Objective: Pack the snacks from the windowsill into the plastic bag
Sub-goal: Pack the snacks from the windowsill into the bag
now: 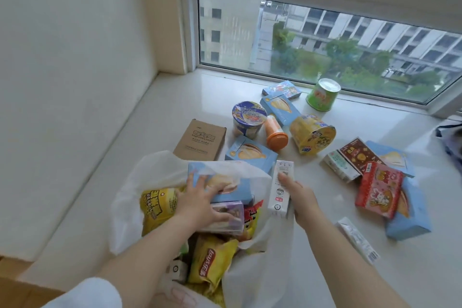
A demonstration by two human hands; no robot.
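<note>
The windowsill (175, 97) ran wide and pale under the window, and the white plastic bag (130, 197) sat open at its near edge, mouth up toward the camera, already holding a yellow snack pouch (156, 204), a chips bag (212, 257), a red packet (252, 215) and a light-blue box (225, 182) lying across the top. The left hand (200, 197) was inside the mouth, fingers spread flat on the blue box and thumb against a purple-wrapped pack (230, 217) under it; pressing, not clearly gripping. The key relation: the right hand (300, 197) held a white milk carton (280, 187) just beside the bag's right rim, fingers and thumb wrapped round its lower half, long axis running away from the camera, near end tilted slightly toward the bag. The opening lay to the carton's left and a bit nearer, so I'd judge a short inward swing by the right hand would do it (left hand was nearer the opening but occupied). The carton was a slim white brick with small print and a red mark near its lower end, looked rigid. Still loose on the sill, well apart from the bag: a brown carton (200, 140), another blue box (250, 152), a yellow cup (312, 135), a blue-lidded cup (247, 117), a green cup (323, 94), an orange bottle (275, 135), a red-pink box (377, 190) and a second white carton (357, 240) to the right.
</note>
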